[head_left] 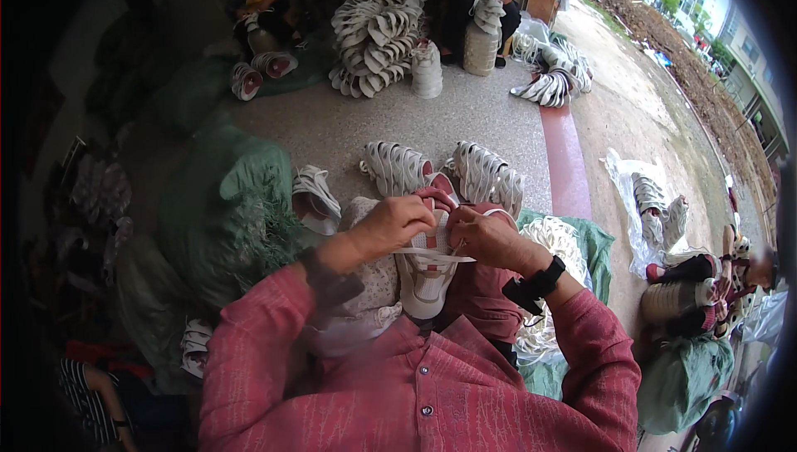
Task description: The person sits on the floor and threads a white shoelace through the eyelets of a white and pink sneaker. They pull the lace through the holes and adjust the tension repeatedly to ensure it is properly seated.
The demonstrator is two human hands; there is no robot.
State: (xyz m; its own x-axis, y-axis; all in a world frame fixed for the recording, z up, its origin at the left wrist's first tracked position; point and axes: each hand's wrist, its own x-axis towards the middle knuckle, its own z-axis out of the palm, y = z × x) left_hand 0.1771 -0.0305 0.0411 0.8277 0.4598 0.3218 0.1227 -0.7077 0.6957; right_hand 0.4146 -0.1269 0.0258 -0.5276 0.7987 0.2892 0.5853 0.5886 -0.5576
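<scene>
Between my knees stands a white and grey shoe upper (pixel 427 282) with a red lining, its toe toward me. A flat white shoelace (pixel 436 256) crosses it, with loose ends at the sides. My left hand (pixel 400 221) is closed on the left edge of its opening, near the red lining. On the other side my right hand (pixel 490 240) is closed, fingertips pinched on the shoelace by the eyelets; the fingers partly hide the grip. Just beyond the hands lie two nested rows of white uppers, a left row (pixel 397 168) and a right row (pixel 488 171).
A heap of white laces (pixel 552 244) lies on green sacking at my right. Left of me bulges a green sack (pixel 228 195), with a single upper (pixel 315 195) beside it. Farther off are a tall pile of uppers (pixel 378 29) and seated people; another person (pixel 722 286) sits at right.
</scene>
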